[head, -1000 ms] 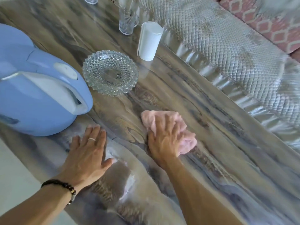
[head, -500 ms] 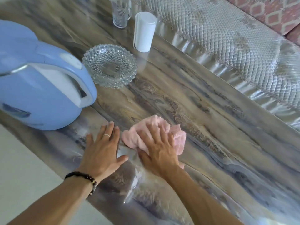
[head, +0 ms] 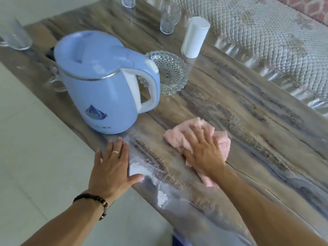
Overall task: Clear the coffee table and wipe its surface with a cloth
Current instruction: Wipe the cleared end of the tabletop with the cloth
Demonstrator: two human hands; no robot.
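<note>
A crumpled pink cloth [head: 222,139] lies on the wood-grain coffee table [head: 248,121], which has a clear plastic cover. My right hand [head: 204,153] presses flat on the cloth with spread, straight fingers. My left hand [head: 113,167] rests flat on the table's near edge, fingers straight, a ring on one finger, holding nothing. A blue electric kettle [head: 99,86] stands just beyond my left hand.
A cut-glass dish [head: 170,71] sits behind the kettle's handle. A white cylinder [head: 194,37] and two clear glasses [head: 167,22] [head: 128,1] stand further back; another glass [head: 16,38] is at far left. A patterned sofa cover [head: 266,41] borders the table's right side. Tiled floor lies left.
My right hand has slid the cloth rightward and away from my left hand. The view has pulled back, so the whole kettle and more glasses show.
</note>
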